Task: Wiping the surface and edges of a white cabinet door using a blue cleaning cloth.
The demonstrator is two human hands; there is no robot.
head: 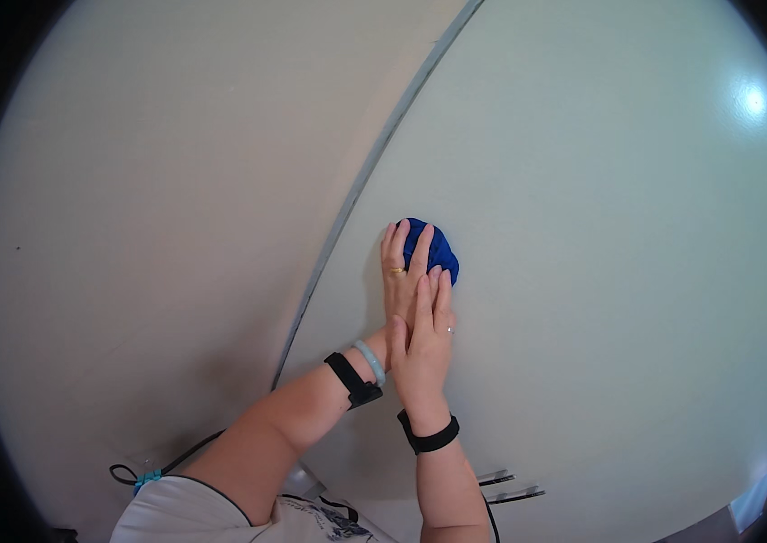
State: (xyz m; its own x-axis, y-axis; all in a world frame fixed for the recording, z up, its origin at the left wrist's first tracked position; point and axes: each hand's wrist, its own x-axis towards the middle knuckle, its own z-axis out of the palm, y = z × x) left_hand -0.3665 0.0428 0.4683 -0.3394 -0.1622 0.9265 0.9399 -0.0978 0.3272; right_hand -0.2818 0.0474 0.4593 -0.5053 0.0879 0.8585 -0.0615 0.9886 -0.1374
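Observation:
A crumpled dark blue cloth (pixel 443 256) lies against a pale, smooth whiteboard-like panel (pixel 560 258). My left hand (pixel 400 288) holds it there, fingers spread over its left side and top. A gold ring is on that hand, and a pale green bangle sits at the wrist. My right hand (pixel 426 346) overlaps the lower part of the left one, with its fingertips on the cloth's lower edge. It wears a ring too. Part of the cloth and the left palm are hidden beneath my fingers. Each wrist has a black strap around it.
A grey edge strip (pixel 383 139) runs along the panel's left side, with a beige wall (pixel 152 203) beyond. Near my right forearm, dark slim bars (pixel 518 497) with clear parts stick out. A black cable (pixel 193 451) passes by my left sleeve. Light glares at upper right.

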